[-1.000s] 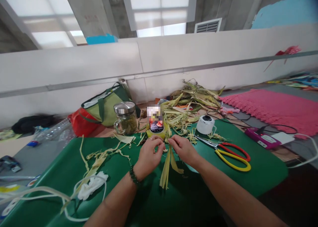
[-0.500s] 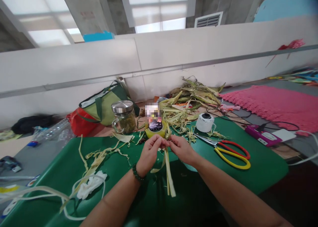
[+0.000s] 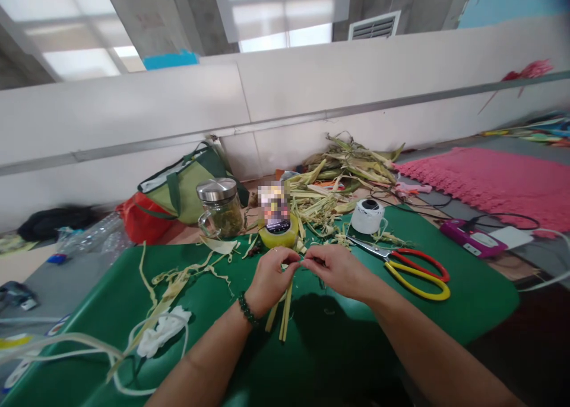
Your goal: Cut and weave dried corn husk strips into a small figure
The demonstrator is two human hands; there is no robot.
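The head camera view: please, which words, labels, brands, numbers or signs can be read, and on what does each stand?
No text is readable.
Phone screen: tiny lines, too small to read.
Concrete pillar: faint reddish marks, too blurred to read.
Purple device: pale label, too small to read.

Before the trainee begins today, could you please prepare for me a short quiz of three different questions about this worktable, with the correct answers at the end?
1. Multiple choice: which colours are the handles of the scissors?
A) both black
B) one red, one yellow
C) both white

2. True or false: corn husk strips hang below the left hand.

3. Fill in the gap: the beaded bracelet is worn on the person's own ____ wrist.

Key:
1. B
2. True
3. left
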